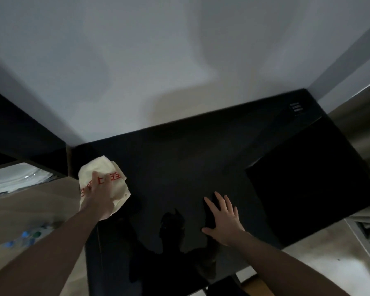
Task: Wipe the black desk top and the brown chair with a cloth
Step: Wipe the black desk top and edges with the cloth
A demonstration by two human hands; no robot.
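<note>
At the far left corner of the black desk top (pixel 179 167), the left hand (pixel 98 197) pressed down on a cream cloth (pixel 107 178). Its fingers lay spread over the bunched fabric, one fingertip showing near the cloth's middle; whether the thumb curled under a fold could not be told. The cloth sat against the desk's left edge, just beside the dark shelf unit (pixel 19 135) that met the desk there.

To do this stroke well, the palm would want to stay flat so that the whole pad of cloth bears on the glossy surface, and the passes would best run from that far left corner toward the right edge in overlapping lanes, since a shiny black top shows streaks readily. The corner against the wall (pixel 179 60) looked like a place where dust could gather, so a firm push into it seemed worthwhile.

Right of the middle, near the front edge, the right hand (pixel 224 218) rested flat on the desk top, fingers straight and fanned, holding nothing; it appeared to brace the body. It would need to lift away before the cloth reached that patch.

The brown chair was not in view.

The cloth bore red printed characters (pixel 110 178), seemingly Chinese and seen reversed or folded, too broken to read. Near the far right corner a small white-lettered label (pixel 296 108) lay on the desk, its text too small to make out.
</note>
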